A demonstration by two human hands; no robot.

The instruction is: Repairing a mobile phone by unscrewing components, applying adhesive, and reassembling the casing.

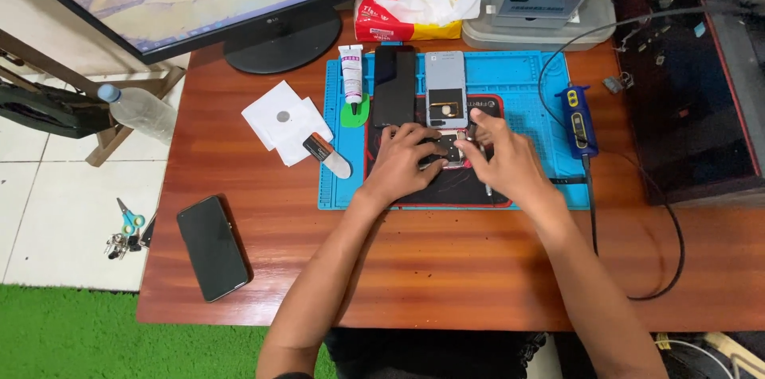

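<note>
Taking the blue mat (510,76) as the landmark: at its near middle, on a dark pad, both hands are bunched over a small opened phone part (451,148). The left hand (402,162) has its fingers curled down onto the part's left edge, pinning it. The right hand (504,157) pinches narrow at the right edge, perhaps around a thin tool, though I cannot tell for sure. The work looks like fine prising or seating, so it is best done with the left hand pressing flat and steady while the right moves in small, light strokes, wrists resting on the desk (446,267). Well left of the mat and nearer, a black phone (212,247) lies face up. At the mat's left edge sit white paper squares (280,117) and a small scraper (327,155). On the mat's far part lie a glue tube (351,74), a dark screen panel (394,86) and a grey phone back (445,88). A blue soldering handle (578,120) rests at its right edge.
</note>
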